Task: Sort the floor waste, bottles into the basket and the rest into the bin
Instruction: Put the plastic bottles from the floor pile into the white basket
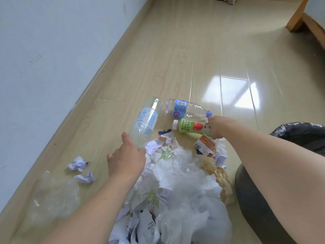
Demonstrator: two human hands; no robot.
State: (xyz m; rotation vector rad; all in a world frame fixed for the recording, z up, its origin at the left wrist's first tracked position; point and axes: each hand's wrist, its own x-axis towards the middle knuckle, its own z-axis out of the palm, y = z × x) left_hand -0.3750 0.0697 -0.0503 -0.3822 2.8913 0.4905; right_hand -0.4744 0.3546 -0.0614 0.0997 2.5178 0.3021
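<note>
My left hand point(127, 158) grips the neck end of a large clear water bottle point(146, 120) with a pale blue label, tilted up off the floor. My right hand point(217, 126) grips the base of a green juice bottle point(189, 126) with a white cap, lying on the wooden floor. Just beyond it lies a clear bottle point(188, 109) with a blue label and blue cap. A heap of crumpled white paper and plastic point(177, 175) spreads below both hands. A black-lined bin point(299, 134) stands at the right edge.
Two crumpled paper balls point(79, 164) and a clear plastic bag point(54, 196) lie on the floor at the left by the wall. An orange-and-white carton point(204, 144) and tan netting point(219, 175) sit in the heap. Wooden furniture legs point(297, 16) stand far right.
</note>
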